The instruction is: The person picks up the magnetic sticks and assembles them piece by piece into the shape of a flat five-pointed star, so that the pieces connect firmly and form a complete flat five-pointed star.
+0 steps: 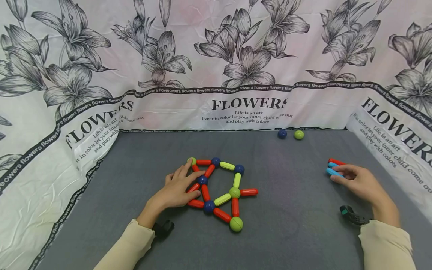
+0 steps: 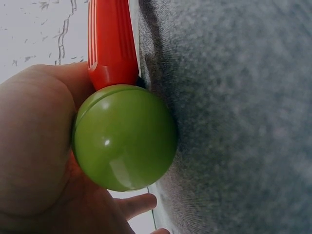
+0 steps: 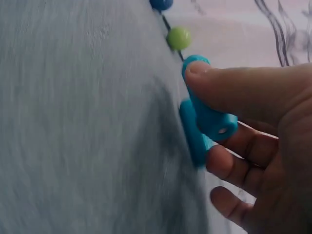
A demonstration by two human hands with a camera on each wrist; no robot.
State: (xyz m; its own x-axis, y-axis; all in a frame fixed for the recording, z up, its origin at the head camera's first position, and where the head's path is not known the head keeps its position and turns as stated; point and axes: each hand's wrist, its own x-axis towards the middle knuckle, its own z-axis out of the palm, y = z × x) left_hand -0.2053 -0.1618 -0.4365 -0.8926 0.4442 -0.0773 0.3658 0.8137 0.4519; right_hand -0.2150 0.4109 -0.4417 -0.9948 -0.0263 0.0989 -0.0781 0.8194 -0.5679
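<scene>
A flat frame of red rods [image 1: 222, 215], yellow-green rods [image 1: 222, 199], dark blue balls [image 1: 209, 207] and green balls [image 1: 236, 224] lies on the grey table. My left hand [image 1: 177, 187] rests over its left side with fingers spread, one fingertip touching the far-left green ball [image 1: 192, 161]. Close up in the left wrist view, a green ball [image 2: 124, 139] joined to a red rod [image 2: 112, 44] sits beside that hand; the head view hides this ball. At the right, my right hand [image 1: 361, 182] pinches a blue rod [image 3: 197, 100]. Another blue rod [image 3: 193, 131] lies just behind it.
A red rod [image 1: 335, 161] lies beside the blue ones at the right. At the table's back edge sit a loose dark blue ball [image 1: 282, 134] and a green ball [image 1: 299, 135]. Flower-printed cloth [image 1: 249, 112] borders the grey table [image 1: 287, 240] at the back and sides.
</scene>
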